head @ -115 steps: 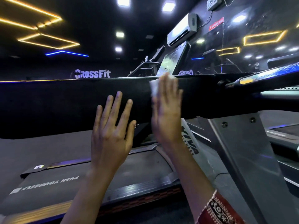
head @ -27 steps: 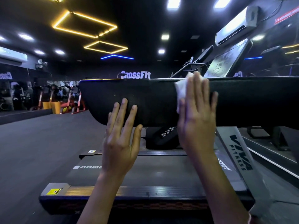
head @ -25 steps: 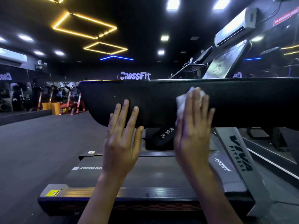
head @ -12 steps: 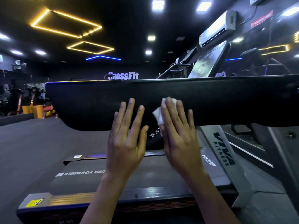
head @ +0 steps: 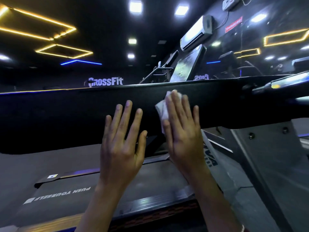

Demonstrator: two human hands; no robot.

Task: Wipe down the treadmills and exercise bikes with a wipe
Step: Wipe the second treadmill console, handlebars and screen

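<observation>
The treadmill (head: pixel 260 164) fills the view, its broad black panel (head: pixel 66 118) running under both sets of fingers and its deck (head: pixel 117 190) below the wrists. The left hand (head: pixel 122 144) lies flat on the panel, fingers straight and spread, holding nothing, probably as a brace. Just right of it, the right hand (head: pixel 182 131) is also flat, pressing the white wipe (head: pixel 161 109) to the panel, likely to spread pressure over it. Most of the wipe hides beneath that palm; only a crumpled edge shows by the thumb and fingertips. The panel left of the left hand fades into darkness
</observation>
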